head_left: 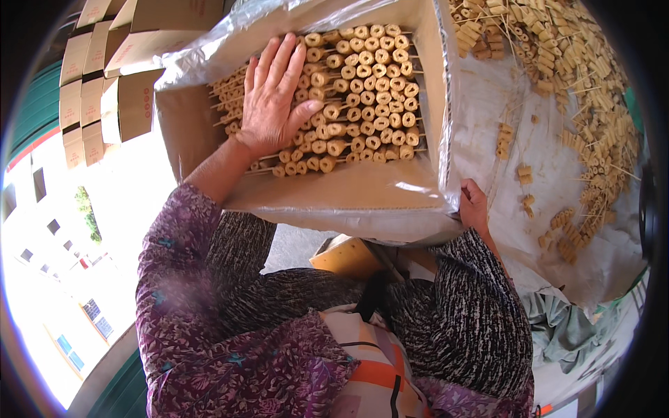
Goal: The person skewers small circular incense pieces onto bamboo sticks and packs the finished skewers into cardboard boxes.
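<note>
A cardboard box (327,194) with a clear plastic liner sits tilted in front of me. Inside it, rows of tan, ring-shaped food pieces on thin wooden skewers (380,90) lie side by side in layers. My left hand (272,104) rests flat on the skewers at the left of the rows, its fingers stretched out and holding nothing. At the box's near right corner, my right hand (474,205) has its fingers curled round the lined edge; part of that grip is hidden by the box.
To the right, a large heap of loose skewers (592,160) spreads over a pale sheet (502,90), with a few strays (525,174) nearer me. Stacked cardboard boxes (90,97) stand at the far left. A yellowish wooden piece (345,256) shows below the box.
</note>
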A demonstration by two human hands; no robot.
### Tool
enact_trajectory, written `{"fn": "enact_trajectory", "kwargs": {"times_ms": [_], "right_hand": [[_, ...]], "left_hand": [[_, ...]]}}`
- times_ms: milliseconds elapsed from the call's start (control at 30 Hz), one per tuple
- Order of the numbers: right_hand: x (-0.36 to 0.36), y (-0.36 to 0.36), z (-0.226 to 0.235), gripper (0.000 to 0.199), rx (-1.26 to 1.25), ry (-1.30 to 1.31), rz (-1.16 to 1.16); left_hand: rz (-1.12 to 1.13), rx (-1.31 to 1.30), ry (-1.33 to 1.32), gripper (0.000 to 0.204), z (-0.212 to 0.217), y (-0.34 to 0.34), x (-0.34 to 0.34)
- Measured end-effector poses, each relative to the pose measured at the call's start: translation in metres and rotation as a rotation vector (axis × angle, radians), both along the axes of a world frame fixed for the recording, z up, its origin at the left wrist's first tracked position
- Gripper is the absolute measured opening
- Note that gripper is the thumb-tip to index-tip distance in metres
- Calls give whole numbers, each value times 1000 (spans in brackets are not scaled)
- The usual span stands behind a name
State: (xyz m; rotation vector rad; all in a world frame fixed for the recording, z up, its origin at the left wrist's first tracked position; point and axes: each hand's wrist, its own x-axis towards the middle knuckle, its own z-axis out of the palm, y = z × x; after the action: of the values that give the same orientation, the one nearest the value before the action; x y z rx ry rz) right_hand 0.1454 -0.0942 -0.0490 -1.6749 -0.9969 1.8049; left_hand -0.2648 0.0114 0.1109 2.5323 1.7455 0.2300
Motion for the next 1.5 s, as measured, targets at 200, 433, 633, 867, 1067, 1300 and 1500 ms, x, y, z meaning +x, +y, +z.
{"fn": "enact_trajectory", "kwargs": {"times_ms": [200,433,633,867,1067,1300,1500], "right_hand": [[3,2,4,11,-42,-75,66],[5,12,-7,12,28,-76,113],[4,15,-4,15,0,-103,141],[6,70,58,32,175,-31,128],[-50,203,152,65,221,356,36],[-107,258,215,37,316,415,118],[-118,273,236,15,534,474,153]], "left_hand": [[-2,46,32,76,-5,2,2],[1,21,34,74,8,8,5],[90,5,-333,50,61,-11,-20],[231,499,-189,39,127,-36,-74],[521,-212,-528,71,136,18,-119],[399,-226,-815,65,130,42,-124],[416,-26,-564,12,138,-6,-99]]}}
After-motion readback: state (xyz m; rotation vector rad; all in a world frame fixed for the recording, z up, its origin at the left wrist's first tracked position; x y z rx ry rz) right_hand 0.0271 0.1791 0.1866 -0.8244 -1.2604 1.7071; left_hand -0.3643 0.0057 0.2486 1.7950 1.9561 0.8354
